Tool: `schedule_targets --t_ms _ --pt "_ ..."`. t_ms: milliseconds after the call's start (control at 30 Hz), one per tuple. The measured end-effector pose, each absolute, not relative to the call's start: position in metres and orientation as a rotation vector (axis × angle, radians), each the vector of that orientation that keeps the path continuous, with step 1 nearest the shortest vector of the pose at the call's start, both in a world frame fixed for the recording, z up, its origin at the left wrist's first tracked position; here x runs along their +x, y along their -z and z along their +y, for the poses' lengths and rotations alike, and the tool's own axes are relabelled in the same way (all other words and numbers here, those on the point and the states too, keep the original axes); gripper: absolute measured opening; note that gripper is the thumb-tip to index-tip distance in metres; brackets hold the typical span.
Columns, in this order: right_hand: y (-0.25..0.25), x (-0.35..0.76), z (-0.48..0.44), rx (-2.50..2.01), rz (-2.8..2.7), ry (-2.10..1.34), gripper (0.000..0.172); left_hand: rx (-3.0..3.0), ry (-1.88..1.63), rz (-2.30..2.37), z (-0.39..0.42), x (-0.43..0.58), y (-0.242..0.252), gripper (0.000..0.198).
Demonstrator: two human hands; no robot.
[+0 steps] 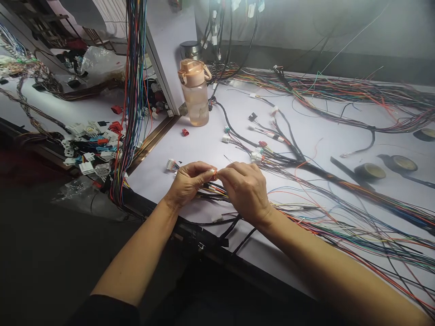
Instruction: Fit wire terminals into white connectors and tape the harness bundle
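Near the table's front edge, my left hand (186,184) is closed in a pinch around a small orange-red connector (214,171) with a whitish spot on top. My right hand (247,188) meets it from the right, thumb and fingertips pressed together at the connector's side. Whatever those right fingertips hold is hidden behind the fingers. Beneath both hands runs a bundle of wires (217,190) in yellow, red, white and black. Just beyond my left hand lies a white multi-pin connector (171,165) with dark wires.
A drinking bottle (196,93) stands beside the upright panel, near a loose red connector (185,132). A black-wrapped wire harness (316,170) branches across the table. Tape rolls (369,171) lie at the right. Hanging wires (134,90) and piled connectors (91,154) are at the left.
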State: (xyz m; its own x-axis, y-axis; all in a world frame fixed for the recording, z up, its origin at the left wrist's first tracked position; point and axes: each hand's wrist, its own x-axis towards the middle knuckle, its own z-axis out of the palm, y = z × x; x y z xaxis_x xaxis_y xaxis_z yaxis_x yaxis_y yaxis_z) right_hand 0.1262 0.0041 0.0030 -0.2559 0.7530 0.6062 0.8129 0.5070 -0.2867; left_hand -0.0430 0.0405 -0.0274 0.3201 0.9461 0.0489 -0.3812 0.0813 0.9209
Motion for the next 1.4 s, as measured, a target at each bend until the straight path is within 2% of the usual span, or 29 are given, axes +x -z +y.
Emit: schedule_targets --t_ms 200,1033,1267,1400 --pt "-0.002 0.133 0.001 -1.242 -1.995 0.117 0.017 0.986 -1.147 0.701 0.04 -0.042 0.026 0.013" --pt "0.0 0.126 0.005 -1.299 -2.052 0.25 0.022 1.014 -1.158 0.739 0.041 -0.042 0.027 0.012" --pt "0.004 0.13 0.005 -1.309 -2.034 0.165 0.017 1.017 -1.161 0.74 0.041 -0.043 0.028 0.01" --pt "-0.001 0.134 0.002 -1.355 -2.024 0.134 0.019 0.996 -1.161 0.76 0.041 -0.042 0.026 0.012"
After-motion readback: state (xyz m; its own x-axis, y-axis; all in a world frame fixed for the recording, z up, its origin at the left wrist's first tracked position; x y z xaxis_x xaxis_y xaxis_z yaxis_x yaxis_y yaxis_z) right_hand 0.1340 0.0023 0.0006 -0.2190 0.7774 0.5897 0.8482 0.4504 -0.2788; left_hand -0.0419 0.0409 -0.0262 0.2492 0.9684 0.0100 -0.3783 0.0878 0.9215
